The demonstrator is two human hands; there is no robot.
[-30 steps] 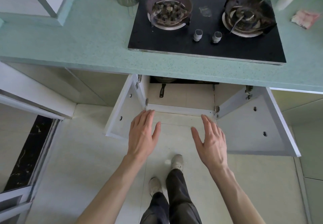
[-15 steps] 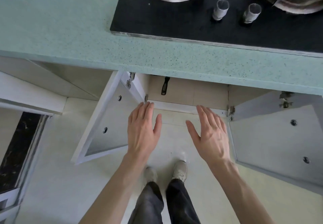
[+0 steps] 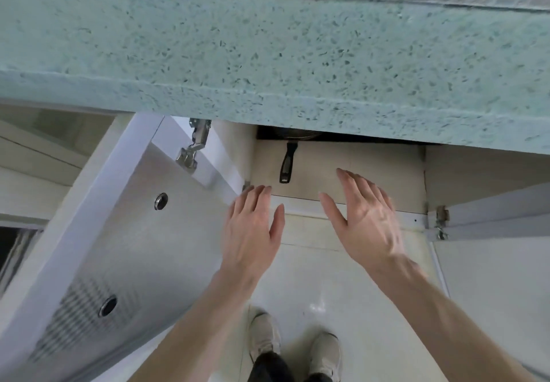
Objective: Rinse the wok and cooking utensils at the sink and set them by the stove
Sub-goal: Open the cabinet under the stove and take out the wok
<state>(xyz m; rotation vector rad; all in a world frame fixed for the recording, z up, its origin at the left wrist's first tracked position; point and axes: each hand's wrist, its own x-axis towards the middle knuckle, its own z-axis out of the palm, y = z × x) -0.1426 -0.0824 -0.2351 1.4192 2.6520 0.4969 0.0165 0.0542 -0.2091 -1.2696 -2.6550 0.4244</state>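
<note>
Inside cabinet, wok handle [image 3: 287,163] just beyond empty spread hands, left hand [image 3: 252,234], right hand [image 3: 364,218]

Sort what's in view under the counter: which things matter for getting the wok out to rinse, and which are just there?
For the job:
- black pan handle sticking out of the cabinet, pan body mostly hidden under the countertop
- left hand, open, empty
- right hand, open, empty

Just there:
- open left cabinet door
- door hinge
- green speckled countertop
- shoes

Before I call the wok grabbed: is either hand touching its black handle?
No, the left hand and right hand are both open and empty, short of the handle in the cabinet.
</note>
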